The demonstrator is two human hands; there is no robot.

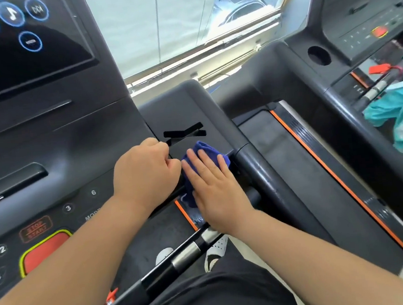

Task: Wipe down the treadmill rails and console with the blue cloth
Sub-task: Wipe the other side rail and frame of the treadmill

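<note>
Here both hands [213,185] crowd the blue cloth [205,152] beside the console [47,147].

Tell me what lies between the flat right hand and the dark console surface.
In the head view, only the crumpled blue cloth lies there: the right hand presses it flat against the dark grey plastic console.

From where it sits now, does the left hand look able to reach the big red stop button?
Probably yes. The left hand rests closed on the console edge beside the blue cloth, and the red stop button lies uncovered just beneath that forearm, nothing between.
</note>
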